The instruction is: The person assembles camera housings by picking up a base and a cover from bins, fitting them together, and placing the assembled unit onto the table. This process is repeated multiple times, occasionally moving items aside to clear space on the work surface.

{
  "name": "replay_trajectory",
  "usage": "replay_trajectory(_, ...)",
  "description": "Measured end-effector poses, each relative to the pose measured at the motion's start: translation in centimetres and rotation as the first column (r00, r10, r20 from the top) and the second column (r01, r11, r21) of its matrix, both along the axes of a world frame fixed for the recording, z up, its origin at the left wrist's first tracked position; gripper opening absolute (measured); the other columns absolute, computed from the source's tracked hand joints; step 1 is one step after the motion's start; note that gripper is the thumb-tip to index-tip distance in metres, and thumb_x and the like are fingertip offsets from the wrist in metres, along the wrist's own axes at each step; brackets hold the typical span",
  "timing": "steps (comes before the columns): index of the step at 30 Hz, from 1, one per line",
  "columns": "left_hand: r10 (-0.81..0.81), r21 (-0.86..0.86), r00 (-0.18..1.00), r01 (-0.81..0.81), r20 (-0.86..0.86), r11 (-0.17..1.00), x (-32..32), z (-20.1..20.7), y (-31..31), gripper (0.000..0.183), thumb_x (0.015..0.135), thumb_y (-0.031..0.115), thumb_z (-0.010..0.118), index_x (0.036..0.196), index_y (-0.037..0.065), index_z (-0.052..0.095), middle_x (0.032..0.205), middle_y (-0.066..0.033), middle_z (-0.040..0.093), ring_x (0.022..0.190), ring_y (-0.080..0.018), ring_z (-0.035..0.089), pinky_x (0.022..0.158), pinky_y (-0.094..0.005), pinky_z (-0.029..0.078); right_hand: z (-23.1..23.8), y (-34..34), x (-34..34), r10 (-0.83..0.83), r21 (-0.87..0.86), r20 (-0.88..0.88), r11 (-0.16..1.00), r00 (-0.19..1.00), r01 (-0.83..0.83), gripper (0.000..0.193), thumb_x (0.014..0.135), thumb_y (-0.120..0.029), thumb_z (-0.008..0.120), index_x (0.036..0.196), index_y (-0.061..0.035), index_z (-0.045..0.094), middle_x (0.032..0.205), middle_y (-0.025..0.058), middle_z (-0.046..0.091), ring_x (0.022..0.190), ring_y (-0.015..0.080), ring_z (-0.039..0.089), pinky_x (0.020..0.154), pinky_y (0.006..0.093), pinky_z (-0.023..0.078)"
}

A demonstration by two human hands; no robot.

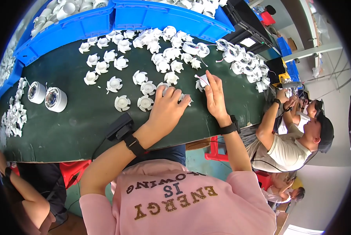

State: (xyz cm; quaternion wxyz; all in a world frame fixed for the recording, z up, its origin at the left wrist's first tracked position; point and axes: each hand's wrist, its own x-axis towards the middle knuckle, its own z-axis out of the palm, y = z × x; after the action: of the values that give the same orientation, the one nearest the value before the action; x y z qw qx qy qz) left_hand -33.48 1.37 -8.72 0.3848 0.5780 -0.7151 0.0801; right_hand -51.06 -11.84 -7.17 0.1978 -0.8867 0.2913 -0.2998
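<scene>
**Manual Working Position**

Pale wall right of the right-hand blue bin; green worktable below. Nearer than bin: left hand half curled among white fan wheels, impossible to tell whether grasping; right hand pinching small white part, projecting leftward, long axis unclear.

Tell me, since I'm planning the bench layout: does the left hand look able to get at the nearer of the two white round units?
Likely yes: only low white fan wheels and green tabletop seem to lie between the left hand and the nearer round unit.
</scene>
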Motion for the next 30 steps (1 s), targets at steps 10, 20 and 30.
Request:
replay_trajectory(10,0.032,0.124,0.999,-0.032,0.003,0.992,0.3,-0.1,0.4,0.030,0.077,0.011,0.064,0.106,0.009,0.060,0.102,-0.0075,0.056,0.101,-0.0226,0.052,0.096,-0.0479,0.032,-0.5,0.3,0.6,-0.095,-0.105,-0.095,0.991,0.991,0.085,0.041,0.097,-0.011,0.041,0.137,-0.0002,0.040,0.123,0.0228,0.039,0.105,0.0346,0.046,0.093,0.0385,0.039)
replay_trajectory(20,-0.046,0.127,0.956,0.086,-0.288,0.988,1.4,4.0,1.3,0.069,0.070,0.015,0.073,0.131,0.002,0.043,0.124,-0.0219,0.045,0.111,-0.0350,0.047,0.096,-0.0458,0.035,1.9,0.0,1.3,-0.032,0.094,-0.015,0.995,0.999,0.034,0.039,0.094,-0.009,0.045,0.132,0.0021,0.043,0.117,0.0198,0.050,0.104,0.0322,0.052,0.092,0.0382,0.041)
replay_trajectory(30,0.119,0.054,-0.137,0.405,-0.983,0.913,8.4,8.0,3.6,0.038,0.098,0.016,0.044,0.132,0.001,0.045,0.106,-0.0138,0.062,0.090,-0.0224,0.064,0.080,-0.0317,0.052,12.0,-5.1,14.1,0.398,0.145,0.110,0.900,0.911,-0.410,0.022,0.092,-0.015,0.052,0.104,-0.0005,0.063,0.099,0.0154,0.063,0.092,0.0286,0.060,0.083,0.0344,0.047)
